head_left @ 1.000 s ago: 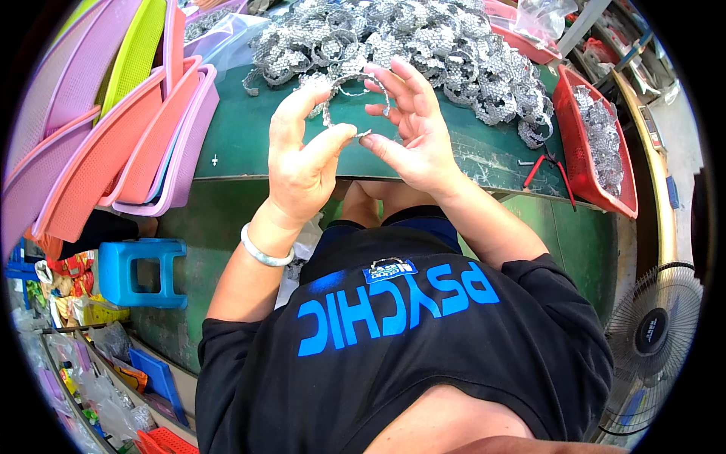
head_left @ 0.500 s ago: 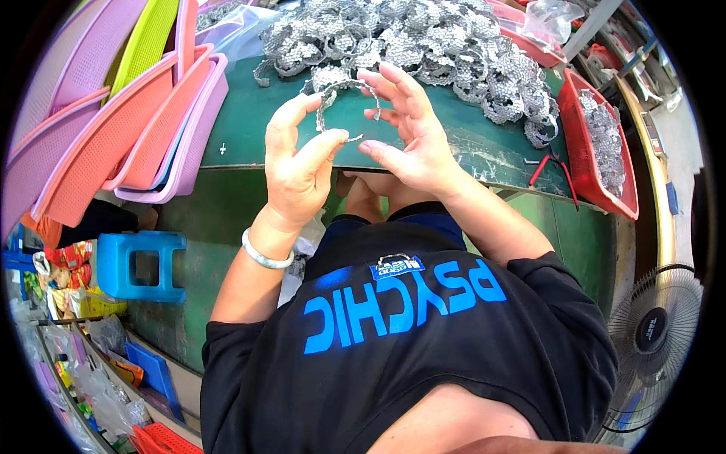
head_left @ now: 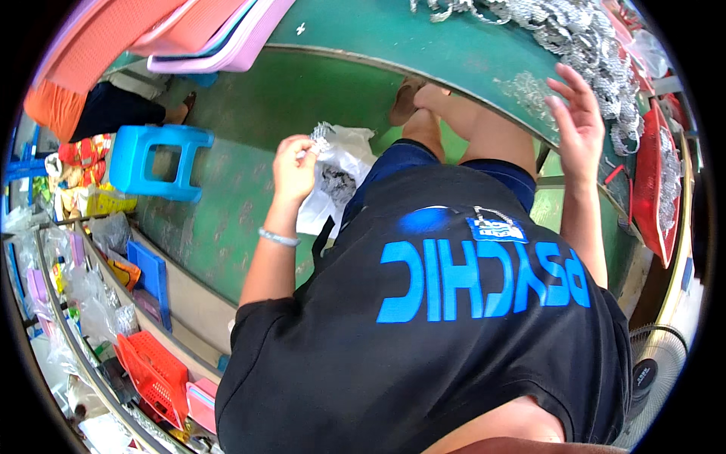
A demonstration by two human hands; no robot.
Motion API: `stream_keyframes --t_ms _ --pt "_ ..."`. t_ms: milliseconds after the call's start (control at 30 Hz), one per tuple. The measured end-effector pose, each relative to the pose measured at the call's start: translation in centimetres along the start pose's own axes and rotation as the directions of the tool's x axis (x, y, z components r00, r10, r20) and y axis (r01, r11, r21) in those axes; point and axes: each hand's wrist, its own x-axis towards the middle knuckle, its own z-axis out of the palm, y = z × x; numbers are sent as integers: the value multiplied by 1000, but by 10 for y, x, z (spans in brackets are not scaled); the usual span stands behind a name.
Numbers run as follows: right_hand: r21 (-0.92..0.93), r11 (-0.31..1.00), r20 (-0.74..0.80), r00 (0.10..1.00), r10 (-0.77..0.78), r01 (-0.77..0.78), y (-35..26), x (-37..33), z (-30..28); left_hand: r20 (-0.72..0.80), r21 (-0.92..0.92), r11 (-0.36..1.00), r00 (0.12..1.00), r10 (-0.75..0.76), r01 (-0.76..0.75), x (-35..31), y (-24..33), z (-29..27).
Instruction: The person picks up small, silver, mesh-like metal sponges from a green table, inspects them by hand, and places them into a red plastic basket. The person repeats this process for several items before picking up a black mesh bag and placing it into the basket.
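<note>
My left hand [head_left: 293, 172] is out to the left, its thumb and fingers pinched on one end of a silver mesh-patterned band [head_left: 322, 135]. The band hangs over a white plastic bag [head_left: 355, 142], beside my left thigh. More grey-silver pieces [head_left: 336, 184] lie inside that bag. Over the front edge of the green table [head_left: 469, 57], my right hand [head_left: 581, 125] is raised with fingers apart and nothing in it. Near it is a large pile of similar silver bands [head_left: 578, 45] at the table's right.
A red basket [head_left: 652, 178] of silver pieces stands at the right, near red-handled pliers [head_left: 614, 174]. Stacked pink and purple baskets [head_left: 246, 38] overhang the left table end. Behind a blue stool [head_left: 162, 163] sits another person's leg [head_left: 125, 110]. A fan [head_left: 643, 378] is lower right.
My left hand has carried the band from above the table edge down to the bag at left. My right hand has separated from it, rightward. The view has swung left.
</note>
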Motion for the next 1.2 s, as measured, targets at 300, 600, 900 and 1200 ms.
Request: stream_keyframes --t_ms 300,600,900,1200 --pt "-80 994 -53 996 69 -73 0 -21 -21 133 221 669 658 -741 710 -55 -173 51" --pt "3 999 -14 999 47 -47 16 -15 -28 56 -1 908 906 -419 420 -23 -92 49" --pt "444 786 670 741 28 -431 -51 20 140 -348 3 907 850 396 -421 5 151 -44" --pt "595 434 782 612 -118 -677 -66 14 142 205 754 656 960 -190 -31 -49 -16 -10"
